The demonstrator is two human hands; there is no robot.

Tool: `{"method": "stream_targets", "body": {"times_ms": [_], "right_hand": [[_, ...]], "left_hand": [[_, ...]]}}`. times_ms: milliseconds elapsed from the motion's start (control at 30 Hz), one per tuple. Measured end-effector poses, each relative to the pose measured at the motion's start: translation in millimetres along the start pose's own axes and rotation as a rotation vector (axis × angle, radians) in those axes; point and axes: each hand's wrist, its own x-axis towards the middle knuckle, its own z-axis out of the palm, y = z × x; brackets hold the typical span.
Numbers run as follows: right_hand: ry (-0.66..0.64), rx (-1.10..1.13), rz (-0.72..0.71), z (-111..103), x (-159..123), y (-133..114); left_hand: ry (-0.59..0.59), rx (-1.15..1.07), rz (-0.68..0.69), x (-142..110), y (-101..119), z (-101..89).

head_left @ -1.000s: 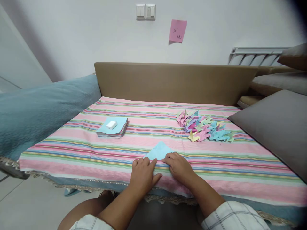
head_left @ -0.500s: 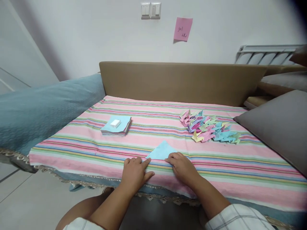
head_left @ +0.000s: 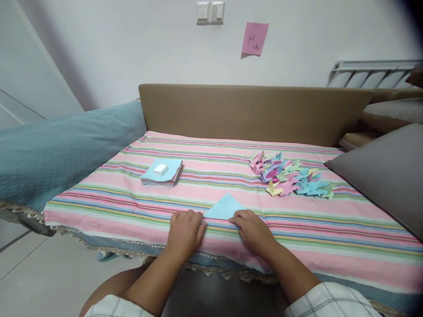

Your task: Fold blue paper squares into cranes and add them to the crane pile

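Note:
A light blue sheet of origami paper, folded into a triangle, lies flat on the striped cloth in front of me. At its left corner my left hand has its fingers curled, with index finger and thumb drawn close together on the paper's tip. My right hand bends over the right part of the lower edge, thumb and index finger closed on it. The fingertips partly hide both lower corners.
A stack of square paper with a small white object on top stands at left. Several folded paper cranes lie in a colourful heap at right, near a grey cushion. A brown backrest runs along the back.
My left thumb has drawn in toward the index finger, which was stretched out along the paper's left corner. My right hand has stayed at the lower right edge. The view has shifted slightly.

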Motion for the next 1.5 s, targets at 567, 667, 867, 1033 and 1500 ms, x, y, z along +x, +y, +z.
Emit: {"method": "stream_targets", "body": {"times_ms": [567,667,867,1033,1500], "right_hand": [[0.041,-0.110,-0.004,5,-3,-5],[0.046,-0.111,-0.008,5,-3,-5],[0.044,-0.111,0.000,6,-2,-4],[0.036,-0.112,0.005,7,-2,-4],[0.057,-0.130,0.009,7,-1,-6]], "left_hand": [[-0.103,-0.041,0.103,2,24,14.8],[-0.100,-0.048,0.078,1,17,12.7],[-0.106,-0.031,0.038,3,5,7.9],[-0.126,0.001,-0.004,5,-2,2.4],[0.066,-0.192,0.387,1,23,17.8]]}}
